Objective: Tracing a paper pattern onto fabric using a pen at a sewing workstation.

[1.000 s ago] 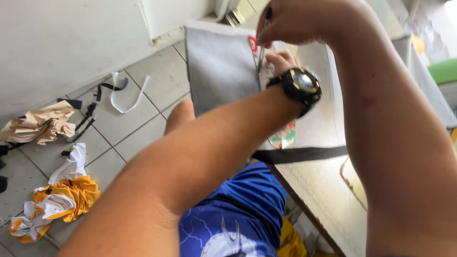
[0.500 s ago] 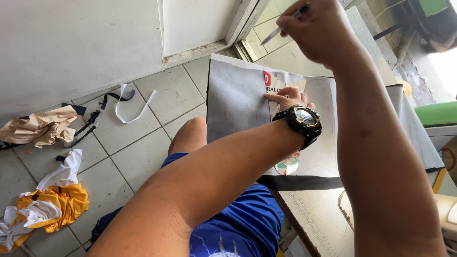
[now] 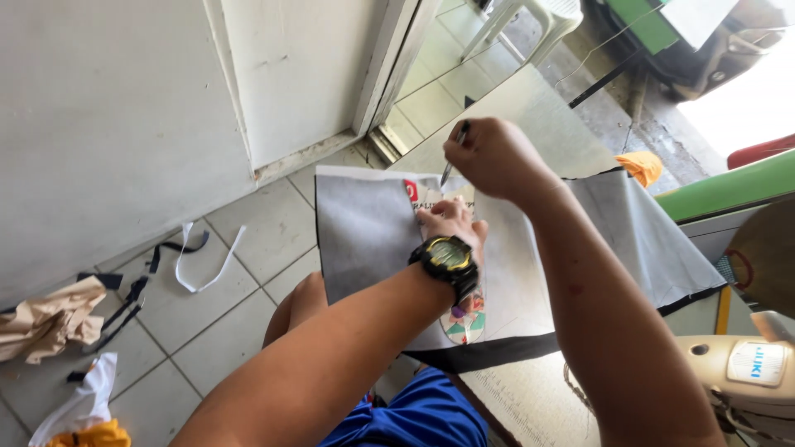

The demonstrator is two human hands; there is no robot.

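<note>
My right hand (image 3: 493, 157) grips a dark pen (image 3: 453, 154) with its tip down on a printed paper pattern (image 3: 464, 323). The pattern lies on a sheet of grey fabric (image 3: 364, 232) spread over the table edge. My left hand (image 3: 451, 223), with a black and yellow watch (image 3: 447, 258) on its wrist, presses flat on the pattern just below the pen tip. A black fabric layer (image 3: 489, 352) shows under the grey sheet's near edge.
A white sewing machine (image 3: 745, 364) stands at the right on the table (image 3: 530, 397). Fabric scraps and strips (image 3: 178, 261) and crumpled tan cloth (image 3: 50, 319) lie on the tiled floor at left. A white plastic chair (image 3: 538, 12) and an orange cloth (image 3: 642, 165) are beyond.
The view has tilted so the fabric sits lower in frame. My right hand has come down with the pen to the pattern's top edge. My left hand stays pressed on the pattern.
</note>
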